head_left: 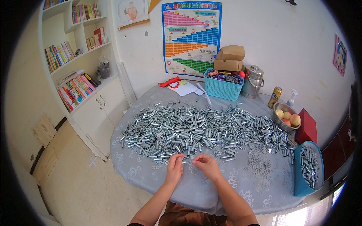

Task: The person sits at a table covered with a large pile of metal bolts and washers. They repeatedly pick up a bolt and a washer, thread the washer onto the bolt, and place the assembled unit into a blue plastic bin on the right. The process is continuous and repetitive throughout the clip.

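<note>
Left hand (174, 165) and right hand (203, 162) pinching one small silver metal bolt (187, 162); some finished in blue plastic bin (301, 180), huge heap of loose silver sleeves and bolts (196, 130) left

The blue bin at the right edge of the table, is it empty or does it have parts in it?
Not empty. The blue bin holds a layer of metal sleeves across its inside.

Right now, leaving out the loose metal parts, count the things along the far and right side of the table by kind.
Cardboard boxes: 2
Teal basket: 1
Metal pot: 1
Drink can: 1
Spray bottle: 1
Bowl of fruit: 1
Red box: 1
Blue bin: 1
Total: 9
</note>
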A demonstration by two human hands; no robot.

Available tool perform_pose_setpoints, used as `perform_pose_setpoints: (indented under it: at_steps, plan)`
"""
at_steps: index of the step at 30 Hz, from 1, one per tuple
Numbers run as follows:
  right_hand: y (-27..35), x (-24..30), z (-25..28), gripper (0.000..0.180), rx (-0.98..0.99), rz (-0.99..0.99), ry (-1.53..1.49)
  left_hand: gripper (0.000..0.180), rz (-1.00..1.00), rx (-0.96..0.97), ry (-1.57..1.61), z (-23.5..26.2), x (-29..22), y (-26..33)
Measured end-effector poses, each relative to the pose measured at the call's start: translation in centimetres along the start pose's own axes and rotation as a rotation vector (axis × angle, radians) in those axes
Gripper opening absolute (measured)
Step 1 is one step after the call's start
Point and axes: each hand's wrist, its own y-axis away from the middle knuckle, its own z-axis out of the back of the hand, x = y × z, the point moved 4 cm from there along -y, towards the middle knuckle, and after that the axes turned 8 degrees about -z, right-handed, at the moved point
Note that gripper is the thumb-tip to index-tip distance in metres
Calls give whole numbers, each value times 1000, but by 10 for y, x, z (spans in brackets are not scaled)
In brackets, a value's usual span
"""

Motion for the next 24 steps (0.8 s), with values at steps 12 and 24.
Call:
perform_pose_setpoints:
  at_steps: [12,24]
  plan:
    - [7,13,-5,17,-30,178,189,18,122,77,154,-6,-5,2]
    - [-3,-2,4,15,-111,95,-16,16,-48,126,33,-9,1,-2]
